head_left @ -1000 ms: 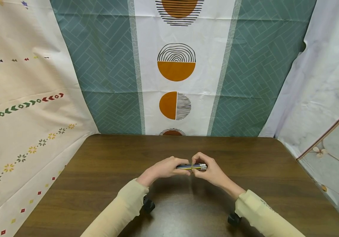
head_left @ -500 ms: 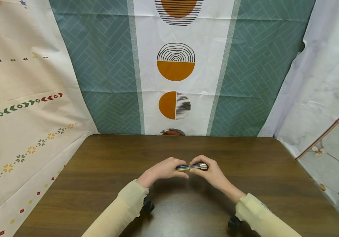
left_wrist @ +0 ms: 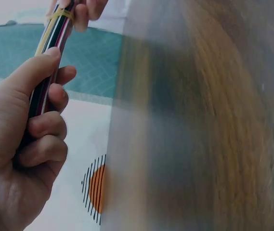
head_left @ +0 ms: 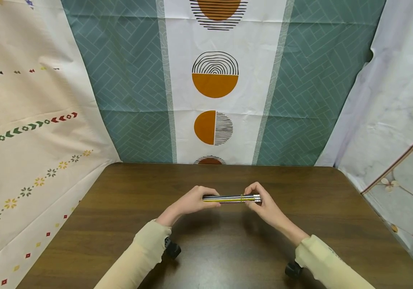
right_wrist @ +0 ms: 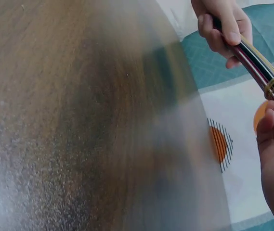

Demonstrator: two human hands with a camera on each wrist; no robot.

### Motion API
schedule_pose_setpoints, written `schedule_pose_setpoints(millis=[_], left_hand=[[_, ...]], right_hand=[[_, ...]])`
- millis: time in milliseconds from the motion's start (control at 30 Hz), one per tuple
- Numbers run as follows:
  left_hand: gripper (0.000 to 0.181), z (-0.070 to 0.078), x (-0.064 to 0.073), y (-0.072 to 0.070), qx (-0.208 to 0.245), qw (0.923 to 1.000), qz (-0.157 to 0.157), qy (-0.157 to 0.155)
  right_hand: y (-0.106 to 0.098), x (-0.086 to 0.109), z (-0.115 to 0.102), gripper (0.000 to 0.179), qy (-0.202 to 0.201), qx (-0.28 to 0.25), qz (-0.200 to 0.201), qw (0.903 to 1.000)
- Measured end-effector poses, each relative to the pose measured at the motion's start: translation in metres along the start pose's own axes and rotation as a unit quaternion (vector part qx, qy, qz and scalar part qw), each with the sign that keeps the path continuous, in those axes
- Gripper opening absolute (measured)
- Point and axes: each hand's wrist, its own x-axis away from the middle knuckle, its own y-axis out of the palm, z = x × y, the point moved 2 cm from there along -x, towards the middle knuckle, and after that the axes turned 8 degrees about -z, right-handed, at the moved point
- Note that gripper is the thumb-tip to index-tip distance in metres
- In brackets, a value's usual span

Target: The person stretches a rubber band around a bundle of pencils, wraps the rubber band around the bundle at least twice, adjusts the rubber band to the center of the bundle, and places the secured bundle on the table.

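A bundle of striped pencils (head_left: 230, 198) is held level above the table, its silver eraser ends to the right. My left hand (head_left: 192, 200) grips the left part, with the thumb along one side and fingers curled round the other in the left wrist view. The far left tips are hidden in that palm. Near the eraser end, my right hand (head_left: 267, 206) pinches the bundle between thumb and fingers. A yellow rubber band (right_wrist: 273, 86) is wound round the pencils right beside the right fingertips. Between the two hands, a length of pencils shows uncovered.
The brown wooden table (head_left: 206, 249) spreads beneath both hands. Behind it hangs a green and white patterned cloth (head_left: 215, 88), with pale cloths at left and right. Black cameras (head_left: 173, 249) are strapped under the sleeves.
My hands have drawn apart: the left has slid left along the bundle, while the right has shifted right with the eraser end. More of the pencils now shows between them.
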Motion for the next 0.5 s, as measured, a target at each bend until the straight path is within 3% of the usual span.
schedule_pose_setpoints(millis=[167,300,500], left_hand=[[0.015,0.0031,-0.0005,-0.0009,0.011,0.9996,0.024,-0.005],[0.016,0.0050,-0.0004,-0.0018,0.018,0.9995,0.026,-0.007],[0.023,0.0051,-0.0023,-0.0003,0.046,0.9983,0.033,0.016]], right_hand=[[0.0034,0.0003,-0.0016,0.028,0.008,-0.007,-0.002,0.9999],[0.0039,0.0017,-0.0003,0.025,0.022,-0.001,-0.001,0.9998],[0.0012,0.0008,-0.0010,0.022,0.007,0.004,0.006,1.0000]])
